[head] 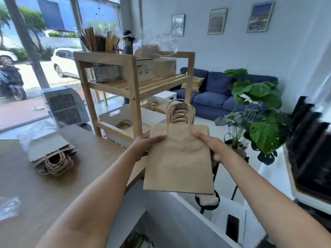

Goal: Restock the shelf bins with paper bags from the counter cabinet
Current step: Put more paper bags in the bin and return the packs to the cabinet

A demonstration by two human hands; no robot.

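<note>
Both hands clasp a flat stack of brown paper bags with twine handles (pixel 179 158) in mid-air: left hand (pixel 143 145) on its left edge, right hand (pixel 213 147) on its right. Just beyond stands the light wooden shelf (pixel 132 86), with a white plastic bin (pixel 114 119) holding similar bags; another bag pile (pixel 53 156) lies on the wooden counter (pixel 35 190), far left.

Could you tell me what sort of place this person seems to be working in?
Probably a small cafe or shop front. A wooden shelf holds straws and white bins of paper bags, a blue sofa offers seating, and a big window faces the street.
</note>
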